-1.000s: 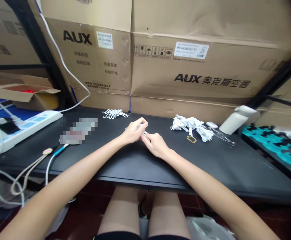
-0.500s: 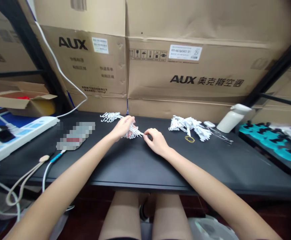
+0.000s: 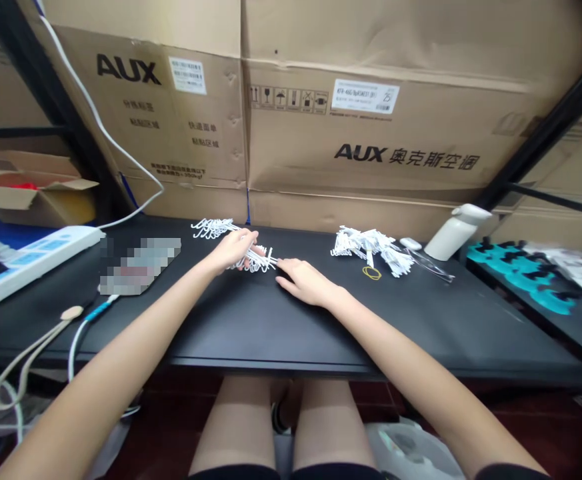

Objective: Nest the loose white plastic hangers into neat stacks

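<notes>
The right hand (image 3: pixel 305 281) has flattened over the black tabletop (image 3: pixel 271 330).

On table (image 3: pixel 291 333), left to right: power strip (image 3: pixel 45 259), left hook pile (image 3: pixel 211 228), right hook pile (image 3: pixel 378 248), bottle (image 3: pixel 451 235). Behind these: cartons (image 3: pixel 291 147). Just before right hook pile: rubber band (image 3: pixel 371 273).

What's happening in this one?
Seated at a black table, a person holds a bunch of white hooks in the left hand, while the right hand is at the bunch's straight ends. One hook pile lies behind the left hand; a larger white pile lies to the right, beside a yellow band.
</notes>
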`<action>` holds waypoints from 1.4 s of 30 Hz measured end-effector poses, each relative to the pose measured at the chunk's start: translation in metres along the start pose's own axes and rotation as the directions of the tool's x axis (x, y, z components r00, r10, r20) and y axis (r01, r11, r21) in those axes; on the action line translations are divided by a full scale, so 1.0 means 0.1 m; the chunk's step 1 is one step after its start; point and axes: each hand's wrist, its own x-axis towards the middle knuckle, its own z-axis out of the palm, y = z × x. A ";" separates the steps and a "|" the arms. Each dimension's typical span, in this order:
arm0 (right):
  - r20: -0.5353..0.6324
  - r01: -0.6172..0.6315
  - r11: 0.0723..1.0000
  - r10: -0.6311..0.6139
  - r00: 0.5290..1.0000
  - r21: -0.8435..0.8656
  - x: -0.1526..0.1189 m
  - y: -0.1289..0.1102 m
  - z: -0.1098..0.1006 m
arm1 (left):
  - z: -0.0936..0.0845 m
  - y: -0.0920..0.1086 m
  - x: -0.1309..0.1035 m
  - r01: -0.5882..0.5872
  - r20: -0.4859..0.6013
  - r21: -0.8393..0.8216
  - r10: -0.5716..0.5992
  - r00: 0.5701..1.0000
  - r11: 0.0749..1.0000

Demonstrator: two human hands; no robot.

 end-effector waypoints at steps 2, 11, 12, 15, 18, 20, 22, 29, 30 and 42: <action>-0.007 -0.036 0.999 0.036 0.999 -0.017 0.00 0.01 -0.03 | 0.00 -0.01 0.00 -0.006 0.012 -0.001 0.006 1.000 1.000; -0.113 -0.447 0.891 0.438 0.892 -0.075 -0.01 0.22 -0.08 | 0.00 0.00 0.00 -0.006 0.025 0.036 0.005 1.000 0.999; -0.117 -0.472 0.878 0.462 0.879 -0.077 -0.01 0.24 -0.08 | 0.00 -0.01 0.00 -0.011 0.024 0.040 0.010 1.000 0.999; -0.115 -0.496 0.865 0.487 0.866 -0.072 -0.02 0.25 -0.09 | 0.01 -0.02 0.00 -0.036 0.020 0.042 0.036 0.999 0.998; -0.164 -0.498 0.865 0.482 0.861 -0.067 -0.02 0.29 -0.10 | 0.02 -0.03 -0.01 -0.076 0.010 0.062 0.076 0.997 0.995; -0.230 -0.490 0.871 0.468 0.853 -0.045 -0.02 0.34 -0.11 | 0.03 -0.03 -0.02 -0.096 -0.007 0.096 0.097 0.995 0.991; -0.306 -0.454 0.891 0.435 0.847 0.012 -0.03 0.38 -0.12 | 0.04 -0.04 -0.02 -0.110 -0.028 0.133 0.115 0.993 0.985; -0.474 -0.086 0.961 0.206 0.856 0.263 0.00 0.27 -0.09 | 0.10 -0.03 -0.05 -0.160 -0.075 0.172 0.175 0.982 0.972; -0.484 -0.053 0.959 0.188 0.855 0.278 0.00 0.23 -0.07 | 0.11 -0.02 -0.06 -0.168 -0.072 0.165 0.182 0.981 0.972; -0.488 0.045 0.937 0.139 0.862 0.347 0.01 0.06 0.01 | 0.24 0.10 -0.21 -0.228 -0.044 0.171 0.238 0.970 0.959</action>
